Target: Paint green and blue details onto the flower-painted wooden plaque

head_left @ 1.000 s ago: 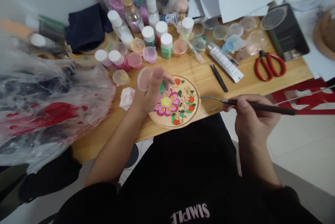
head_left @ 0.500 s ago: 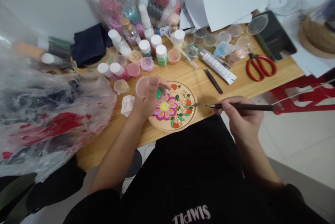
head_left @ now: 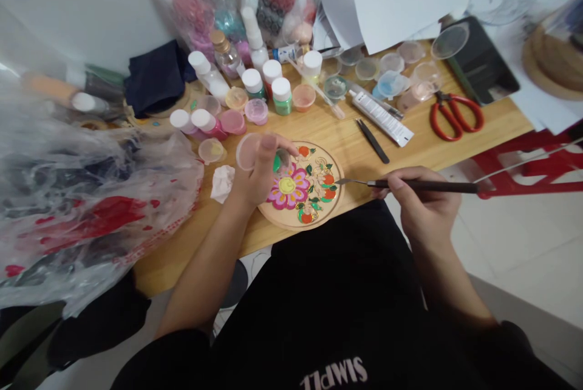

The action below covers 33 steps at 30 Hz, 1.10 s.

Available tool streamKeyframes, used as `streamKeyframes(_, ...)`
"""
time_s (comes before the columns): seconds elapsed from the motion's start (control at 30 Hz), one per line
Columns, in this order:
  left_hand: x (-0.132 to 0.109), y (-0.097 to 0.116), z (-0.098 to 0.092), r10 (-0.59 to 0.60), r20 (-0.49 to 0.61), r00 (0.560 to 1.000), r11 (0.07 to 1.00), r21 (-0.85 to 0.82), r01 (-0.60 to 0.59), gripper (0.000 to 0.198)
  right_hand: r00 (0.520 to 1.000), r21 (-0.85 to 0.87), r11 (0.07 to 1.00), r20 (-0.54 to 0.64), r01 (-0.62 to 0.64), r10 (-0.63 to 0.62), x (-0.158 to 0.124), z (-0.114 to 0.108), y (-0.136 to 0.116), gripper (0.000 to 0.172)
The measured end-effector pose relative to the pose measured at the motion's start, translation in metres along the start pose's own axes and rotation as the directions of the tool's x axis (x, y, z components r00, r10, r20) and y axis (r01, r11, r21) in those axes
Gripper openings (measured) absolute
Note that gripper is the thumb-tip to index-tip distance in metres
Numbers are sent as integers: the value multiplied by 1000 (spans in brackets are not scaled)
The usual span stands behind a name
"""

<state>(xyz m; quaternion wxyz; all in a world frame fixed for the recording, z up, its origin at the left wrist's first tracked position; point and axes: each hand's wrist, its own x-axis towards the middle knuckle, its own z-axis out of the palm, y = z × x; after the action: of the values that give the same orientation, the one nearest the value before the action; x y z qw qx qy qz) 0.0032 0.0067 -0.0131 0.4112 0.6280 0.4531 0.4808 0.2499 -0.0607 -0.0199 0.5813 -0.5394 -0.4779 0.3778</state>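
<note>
My right hand (head_left: 421, 205) is closed around the dark handle of a small palette knife (head_left: 428, 186), whose thin metal tip is at the right part of a round wooden board (head_left: 268, 218). The board carries a pink flower (head_left: 288, 186) with a yellow centre, orange fruits and green leaves in raised gold outline. My left hand (head_left: 260, 174) is over the board's left side, its fingers curled round a small clear cup (head_left: 281, 163) with green paint inside. The cup's round clear lid (head_left: 248, 152) sticks out to the left of the thumb. Part of the board is hidden under this hand.
Behind the board stand several paint bottles (head_left: 282, 97) and small cups (head_left: 303, 98). Black tweezers (head_left: 372, 141), a white tube (head_left: 380, 116), red-handled pliers (head_left: 455, 118) and a phone (head_left: 485, 62) lie to the right. A crumpled tissue (head_left: 223, 183) and plastic bags (head_left: 104, 214) are at left.
Almost nothing differs. Both hands, the palette knife and the board keep their places, with only a slight shift of the whole view.
</note>
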Motion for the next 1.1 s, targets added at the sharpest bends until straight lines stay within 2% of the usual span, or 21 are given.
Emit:
streamKeyframes(0.23, 0, 2, 0, -25, 8, 1000, 999, -22, 25, 75, 1000, -22, 1000, -4, -17, 17, 0, 1, -1, 16)
streamKeyframes(0.5, 0, 2, -1, 3, 12, 1000, 1000, 11, -4, 82, 999, -17, 1000, 31, 14, -14, 0, 0, 1, 11)
streamKeyframes(0.73, 0, 2, 0, -15, 2, 1000, 1000, 4, 15, 82, 1000, -60, 998, -26, 13, -14, -1, 0, -1, 17)
streamKeyframes(0.87, -1, -1, 0, -40, -10, 999, 999, -8, 40, 83, 1000, -69, 998, -2, -3, 3, -1, 0, -1, 19)
streamKeyframes(0.97, -2, -2, -1, -42, -18, 999, 999, -26, 42, 81, 1000, -45, 999, -2, 3, -3, -1, -1, -1, 17)
streamKeyframes(1.1, 1, 1, -1, -34, -20, 999, 999, -14, 33, 82, 998, -7, 1000, -62, 26, -26, 3, 0, -4, 15)
